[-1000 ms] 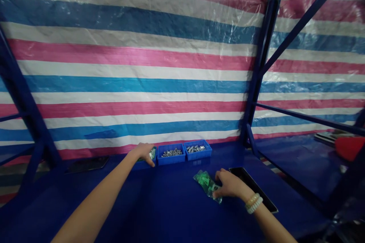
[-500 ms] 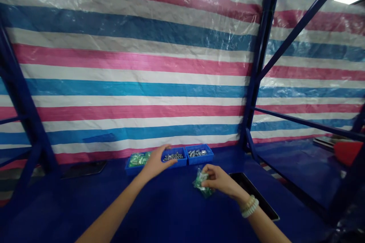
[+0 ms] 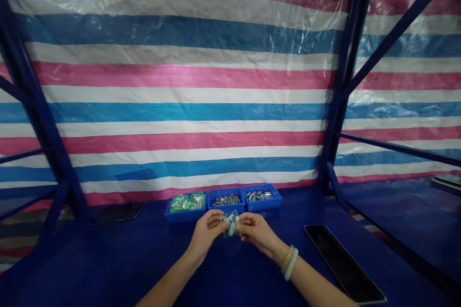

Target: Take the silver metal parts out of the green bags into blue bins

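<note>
Between my two hands is a small clear plastic bag [image 3: 231,224] with green on it and light-coloured bits inside, held above the blue table. My left hand [image 3: 207,231] pinches its left side, and my right hand [image 3: 257,232] pinches the right side. What exactly the bag contains is too small to make out. Just behind my hands stand three blue bins in a row. The left bin [image 3: 186,216] holds several green-and-clear bags, the middle bin [image 3: 226,196] small metal parts, and the right bin [image 3: 264,201] larger metal pieces.
A dark tray-like flat object [image 3: 344,264] lies to the right of my right arm. Another flat dark object [image 3: 118,213] lies at the back left. Blue metal frame posts [image 3: 342,76] rise at both sides, before a striped plastic sheet [image 3: 194,112].
My left hand has come away from the bins, closing on the bag's left side. My right hand has carried the bag left to meet it. The view has shifted slightly.
</note>
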The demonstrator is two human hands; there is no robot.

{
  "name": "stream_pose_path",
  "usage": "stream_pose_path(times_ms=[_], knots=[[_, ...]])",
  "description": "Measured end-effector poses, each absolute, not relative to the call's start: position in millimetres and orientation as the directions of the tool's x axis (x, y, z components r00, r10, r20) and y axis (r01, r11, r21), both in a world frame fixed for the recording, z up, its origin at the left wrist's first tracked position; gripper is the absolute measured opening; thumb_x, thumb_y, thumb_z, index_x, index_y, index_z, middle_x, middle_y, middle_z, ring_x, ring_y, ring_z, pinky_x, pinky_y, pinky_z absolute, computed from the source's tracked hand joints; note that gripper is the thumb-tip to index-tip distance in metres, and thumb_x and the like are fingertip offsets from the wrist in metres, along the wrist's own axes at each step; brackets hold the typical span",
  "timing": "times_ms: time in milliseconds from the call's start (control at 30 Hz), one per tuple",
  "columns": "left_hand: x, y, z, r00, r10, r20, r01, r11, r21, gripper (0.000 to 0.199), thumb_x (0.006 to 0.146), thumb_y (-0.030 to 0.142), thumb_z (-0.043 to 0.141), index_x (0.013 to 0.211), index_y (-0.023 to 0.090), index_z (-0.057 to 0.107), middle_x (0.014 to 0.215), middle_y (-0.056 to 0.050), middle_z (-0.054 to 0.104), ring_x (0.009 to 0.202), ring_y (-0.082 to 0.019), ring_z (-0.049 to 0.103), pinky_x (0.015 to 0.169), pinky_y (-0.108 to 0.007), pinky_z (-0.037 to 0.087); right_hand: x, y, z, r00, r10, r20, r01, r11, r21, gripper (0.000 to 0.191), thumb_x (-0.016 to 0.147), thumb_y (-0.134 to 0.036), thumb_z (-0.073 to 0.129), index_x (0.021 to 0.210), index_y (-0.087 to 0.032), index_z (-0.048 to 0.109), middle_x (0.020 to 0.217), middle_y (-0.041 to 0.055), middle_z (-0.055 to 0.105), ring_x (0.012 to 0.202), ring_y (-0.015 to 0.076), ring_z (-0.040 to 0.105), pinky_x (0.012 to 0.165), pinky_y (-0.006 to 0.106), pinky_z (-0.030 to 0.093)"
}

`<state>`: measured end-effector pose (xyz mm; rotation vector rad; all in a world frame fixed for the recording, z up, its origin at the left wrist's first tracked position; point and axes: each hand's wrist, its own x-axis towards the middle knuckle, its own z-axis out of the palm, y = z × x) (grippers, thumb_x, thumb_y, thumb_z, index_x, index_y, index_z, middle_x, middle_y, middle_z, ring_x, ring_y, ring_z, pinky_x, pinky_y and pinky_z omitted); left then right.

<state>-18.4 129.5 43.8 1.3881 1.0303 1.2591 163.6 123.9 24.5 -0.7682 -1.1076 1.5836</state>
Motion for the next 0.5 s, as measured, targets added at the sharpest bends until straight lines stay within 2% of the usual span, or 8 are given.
stream_pose_path(times_ms=[133, 200, 267, 333, 400, 467, 500], knots=[[-15, 123, 41, 0.165, 0.967, 0.196, -0.013, -0.196, 0.98, 0.034, 0.061, 0.026, 0.081, 0.089, 0.018, 0.064, 0.08, -0.003, 0.07, 0.078, -0.018, 0.067, 0.077, -0.032, 0.054, 166, 120, 24, -0.262, 0.964, 0.056, -0.387, -0.052, -0.921, 0.036, 0.058, -0.036, 0.086, 0.078, -0.016, 0.063, 0.062, -0.0048, 0.058, 0.05, 0.0075, 0.053, 0.052, 0.02, 0.046], [-16, 120, 42, 0.175, 0.951, 0.255, 0.023, -0.263, 0.964, 0.028, 0.065, 0.023, 0.078, 0.088, 0.018, 0.063, 0.081, -0.004, 0.069, 0.078, -0.019, 0.068, 0.075, -0.032, 0.055, 167, 118, 27, -0.216, 0.966, 0.142, -0.32, 0.067, -0.945, 0.033, 0.062, -0.036, 0.082, 0.078, -0.017, 0.061, 0.062, -0.0045, 0.057, 0.051, 0.0094, 0.053, 0.051, 0.022, 0.046], [-19, 117, 45, 0.186, 0.897, 0.402, 0.121, -0.427, 0.896, 0.015, 0.072, 0.019, 0.072, 0.083, 0.018, 0.062, 0.08, -0.004, 0.068, 0.077, -0.019, 0.067, 0.072, -0.031, 0.056, 169, 115, 31, -0.165, 0.936, 0.312, -0.152, 0.289, -0.945, 0.022, 0.07, -0.032, 0.076, 0.077, -0.018, 0.06, 0.066, -0.0028, 0.057, 0.057, 0.0122, 0.055, 0.055, 0.025, 0.048], [-23, 112, 50, 0.264, 0.735, 0.625, 0.264, -0.678, 0.686, 0.006, 0.079, 0.013, 0.063, 0.079, 0.019, 0.062, 0.082, -0.005, 0.067, 0.079, -0.019, 0.066, 0.072, -0.032, 0.056, 173, 110, 37, -0.166, 0.818, 0.551, 0.079, 0.568, -0.819, 0.008, 0.08, -0.022, 0.065, 0.076, -0.019, 0.06, 0.074, 0.001, 0.06, 0.07, 0.0161, 0.058, 0.066, 0.03, 0.049], [-28, 108, 56, 0.411, 0.471, 0.78, 0.354, -0.871, 0.339, 0.015, 0.083, 0.008, 0.057, 0.08, 0.02, 0.064, 0.086, -0.006, 0.068, 0.083, -0.019, 0.064, 0.075, -0.035, 0.055, 178, 105, 42, -0.25, 0.628, 0.737, 0.262, 0.776, -0.573, 0.012, 0.085, -0.012, 0.054, 0.077, -0.019, 0.06, 0.086, 0.0047, 0.062, 0.085, 0.0196, 0.057, 0.077, 0.036, 0.048], [-31, 104, 60, 0.51, 0.259, 0.821, 0.379, -0.924, 0.055, 0.019, 0.084, 0.004, 0.055, 0.085, 0.02, 0.065, 0.089, -0.007, 0.07, 0.086, -0.02, 0.062, 0.076, -0.036, 0.054, 182, 101, 45, -0.337, 0.477, 0.812, 0.357, 0.863, -0.359, 0.02, 0.086, -0.006, 0.048, 0.08, -0.021, 0.06, 0.094, 0.0067, 0.062, 0.093, 0.0218, 0.054, 0.081, 0.04, 0.047], [-33, 103, 62, 0.523, 0.196, 0.829, 0.391, -0.92, -0.029, 0.019, 0.084, 0.003, 0.056, 0.087, 0.02, 0.065, 0.09, -0.007, 0.07, 0.087, -0.02, 0.061, 0.076, -0.036, 0.054, 184, 99, 46, -0.362, 0.436, 0.824, 0.388, 0.874, -0.292, 0.022, 0.087, -0.005, 0.046, 0.081, -0.021, 0.06, 0.097, 0.007, 0.062, 0.095, 0.0223, 0.053, 0.081, 0.04, 0.047]])
